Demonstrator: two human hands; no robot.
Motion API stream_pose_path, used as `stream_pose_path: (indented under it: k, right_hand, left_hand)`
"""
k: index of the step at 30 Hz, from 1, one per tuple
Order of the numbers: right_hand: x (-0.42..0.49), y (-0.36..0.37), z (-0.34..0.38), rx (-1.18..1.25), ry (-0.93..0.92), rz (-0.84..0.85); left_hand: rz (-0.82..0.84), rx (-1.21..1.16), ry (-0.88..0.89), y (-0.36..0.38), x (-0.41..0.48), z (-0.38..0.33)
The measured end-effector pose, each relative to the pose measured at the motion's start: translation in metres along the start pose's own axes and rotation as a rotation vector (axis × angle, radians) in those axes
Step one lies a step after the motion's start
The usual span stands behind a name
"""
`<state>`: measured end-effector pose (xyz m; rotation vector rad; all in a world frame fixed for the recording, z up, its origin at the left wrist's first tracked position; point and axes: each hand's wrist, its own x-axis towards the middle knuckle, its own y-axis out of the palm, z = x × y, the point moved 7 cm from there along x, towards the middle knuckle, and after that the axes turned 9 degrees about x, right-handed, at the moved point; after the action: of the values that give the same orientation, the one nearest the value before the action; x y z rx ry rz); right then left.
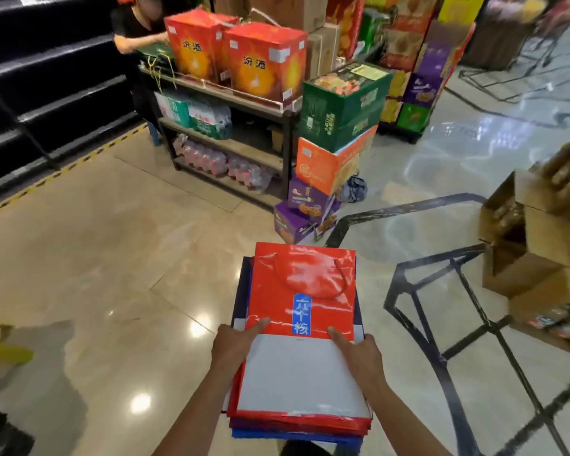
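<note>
Left hand (236, 343) grasps the near left edge of a stack of gift bags (297, 419), thumb laid flat along the top and the other fingers hidden beneath; right hand (359, 353) does the same on the near right edge, so the pile appears clamped between the two and carried level in front of the body, clear of the floor (112, 241) and resting on no bench or shelf. The bags lie folded flat; the top one is a red bag (305, 284) with a blue label and its cord handle lying loose on its face, and red and blue edges of the others show at the near side.

As I judge it, the gathering is done and the job is at the carrying stage; nothing has been set down or handed over. Ahead and well apart from the stack stands a rack (288, 143) with two red boxes (264, 60) on its top shelf; a person (135, 31) is busy at its far left end; brown cartons (533, 245) sit off to the right. Which of these the bags are bound for cannot be told; what seems left is the walk across the open floor and putting the pile down without the glossy top bag sliding off.
</note>
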<state>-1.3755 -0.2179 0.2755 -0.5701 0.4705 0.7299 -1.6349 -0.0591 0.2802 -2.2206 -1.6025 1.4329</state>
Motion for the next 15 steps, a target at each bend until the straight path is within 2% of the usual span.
stream_pose_path:
  k: [7, 12, 15]
  right_hand:
    - [0.126, 0.132, 0.190, -0.105, -0.097, 0.152]
    - [0.183, 0.237, 0.294, -0.191, -0.164, 0.270]
    - [0.218, 0.295, 0.336, -0.226, -0.188, 0.276]
  left_hand:
    - [-0.170, -0.134, -0.080, -0.110, 0.132, -0.121]
    - [-0.272, -0.234, -0.174, -0.188, 0.221, -0.142]
    - [-0.291, -0.257, -0.179, -0.224, 0.273, -0.161]
